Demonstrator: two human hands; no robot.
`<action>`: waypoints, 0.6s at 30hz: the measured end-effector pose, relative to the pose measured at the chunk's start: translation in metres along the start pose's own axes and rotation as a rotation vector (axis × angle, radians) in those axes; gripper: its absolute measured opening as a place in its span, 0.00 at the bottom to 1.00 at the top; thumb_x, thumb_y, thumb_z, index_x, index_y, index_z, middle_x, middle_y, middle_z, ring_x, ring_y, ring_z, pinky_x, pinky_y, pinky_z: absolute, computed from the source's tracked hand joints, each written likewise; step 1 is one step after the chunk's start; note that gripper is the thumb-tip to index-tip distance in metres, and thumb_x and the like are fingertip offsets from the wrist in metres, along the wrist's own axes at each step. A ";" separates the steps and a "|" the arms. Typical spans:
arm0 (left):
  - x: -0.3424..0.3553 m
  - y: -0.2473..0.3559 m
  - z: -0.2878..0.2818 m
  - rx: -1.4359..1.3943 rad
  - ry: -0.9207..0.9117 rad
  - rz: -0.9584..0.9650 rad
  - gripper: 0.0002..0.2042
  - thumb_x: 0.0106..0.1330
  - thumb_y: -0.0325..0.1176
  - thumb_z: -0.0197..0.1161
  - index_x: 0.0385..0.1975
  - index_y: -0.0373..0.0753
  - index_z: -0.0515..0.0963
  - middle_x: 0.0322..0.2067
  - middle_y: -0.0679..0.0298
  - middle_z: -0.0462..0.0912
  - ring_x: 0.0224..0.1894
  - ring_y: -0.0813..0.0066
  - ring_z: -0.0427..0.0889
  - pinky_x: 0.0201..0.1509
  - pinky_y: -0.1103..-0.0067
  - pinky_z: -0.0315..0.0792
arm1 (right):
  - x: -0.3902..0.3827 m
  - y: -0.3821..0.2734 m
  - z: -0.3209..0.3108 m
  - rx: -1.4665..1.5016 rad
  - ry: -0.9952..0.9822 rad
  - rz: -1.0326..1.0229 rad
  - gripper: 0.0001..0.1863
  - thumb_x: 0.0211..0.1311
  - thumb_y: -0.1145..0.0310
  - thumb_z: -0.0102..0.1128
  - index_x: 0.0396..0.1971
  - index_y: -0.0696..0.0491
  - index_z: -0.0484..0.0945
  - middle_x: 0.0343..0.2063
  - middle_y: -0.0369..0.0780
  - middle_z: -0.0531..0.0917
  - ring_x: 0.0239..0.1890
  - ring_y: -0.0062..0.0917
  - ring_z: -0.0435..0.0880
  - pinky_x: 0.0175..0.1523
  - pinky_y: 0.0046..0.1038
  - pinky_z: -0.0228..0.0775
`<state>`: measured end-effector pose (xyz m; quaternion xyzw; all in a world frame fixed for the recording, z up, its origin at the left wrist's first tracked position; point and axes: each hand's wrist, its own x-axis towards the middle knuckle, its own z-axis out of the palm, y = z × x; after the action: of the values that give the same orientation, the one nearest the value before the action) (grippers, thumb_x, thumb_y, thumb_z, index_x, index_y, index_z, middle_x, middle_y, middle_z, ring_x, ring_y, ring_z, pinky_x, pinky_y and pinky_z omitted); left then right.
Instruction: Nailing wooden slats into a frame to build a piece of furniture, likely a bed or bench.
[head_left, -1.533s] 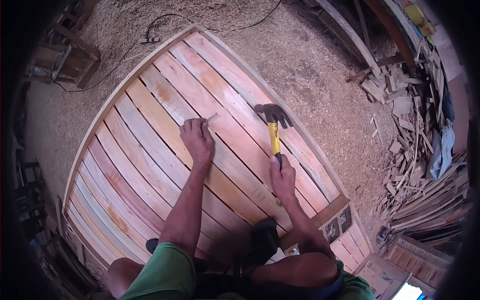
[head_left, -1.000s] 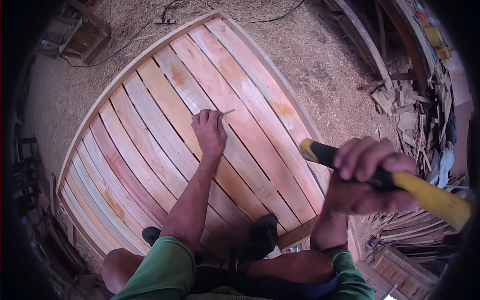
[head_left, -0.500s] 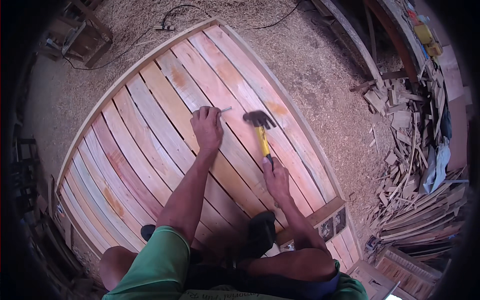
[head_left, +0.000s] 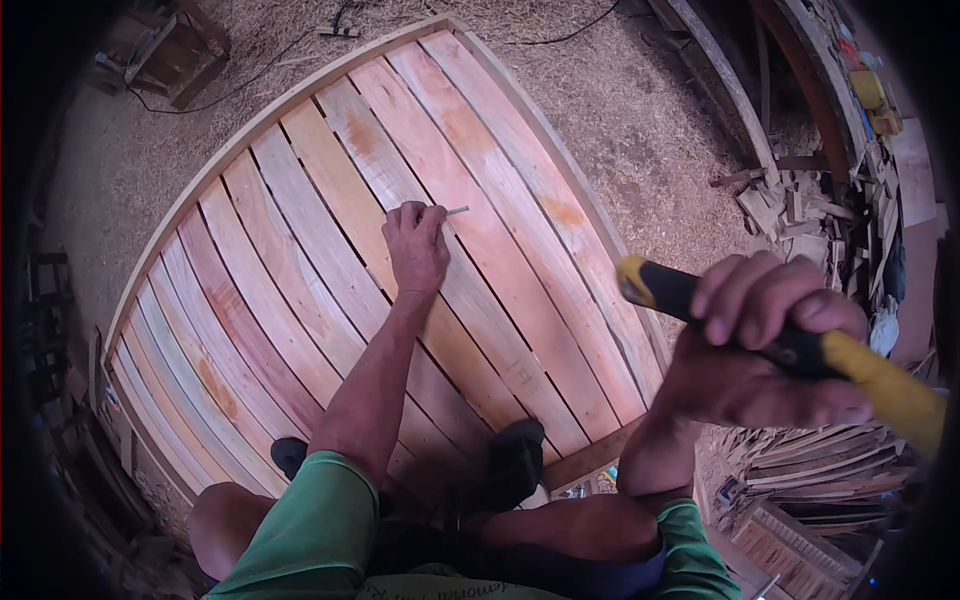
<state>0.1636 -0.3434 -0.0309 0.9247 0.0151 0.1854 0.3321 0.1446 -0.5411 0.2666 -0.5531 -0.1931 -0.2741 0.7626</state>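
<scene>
We kneel on a big panel of planks (head_left: pixel 300 260) — long, smooth boards in pink, orange and pale tones, laid side by side with dark seams between them and framed by a thin curved rim. Around the panel the floor (head_left: pixel 640 110) is covered in loose, fibrous sawdust, and beyond its right edge lies a heap of splintered offcuts (head_left: pixel 800 200).

Our left hand (head_left: pixel 415 245) rests near the middle of the panel, fingers pressed together and pinching a thin metal nail (head_left: pixel 457 211) that juts out to the right from the fingertips, just above the wood. Our right hand (head_left: pixel 765 345) is raised off the panel's right edge, well apart from the nail, fist clenched around a hammer handle (head_left: pixel 880 375) — yellow with a black grip section. The hammer's head is out of view.
</scene>
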 end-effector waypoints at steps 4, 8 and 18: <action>0.007 0.018 0.005 -0.030 -0.019 0.004 0.06 0.61 0.25 0.64 0.35 0.44 0.81 0.37 0.62 0.77 0.45 0.59 0.73 0.51 0.66 0.66 | -0.136 0.101 -0.081 -0.336 -0.068 0.447 0.19 0.73 0.49 0.53 0.39 0.53 0.73 0.20 0.42 0.77 0.19 0.29 0.76 0.22 0.32 0.69; 0.001 0.007 0.003 0.010 -0.036 0.007 0.05 0.62 0.26 0.63 0.36 0.43 0.80 0.38 0.62 0.76 0.46 0.60 0.72 0.51 0.65 0.67 | -0.189 0.113 -0.080 -1.121 -0.328 1.105 0.19 0.74 0.54 0.51 0.39 0.59 0.73 0.23 0.56 0.81 0.27 0.51 0.83 0.31 0.48 0.71; -0.045 0.036 -0.014 0.016 0.024 -0.039 0.04 0.62 0.25 0.62 0.35 0.39 0.76 0.36 0.58 0.75 0.41 0.55 0.73 0.48 0.62 0.66 | -0.235 0.098 -0.096 -1.141 -0.241 1.119 0.19 0.74 0.52 0.51 0.39 0.56 0.72 0.21 0.53 0.80 0.26 0.51 0.82 0.32 0.47 0.70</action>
<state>0.1132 -0.3696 -0.0136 0.9246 0.0386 0.1896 0.3281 0.0235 -0.5612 0.0236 -0.8976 0.2013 0.1534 0.3610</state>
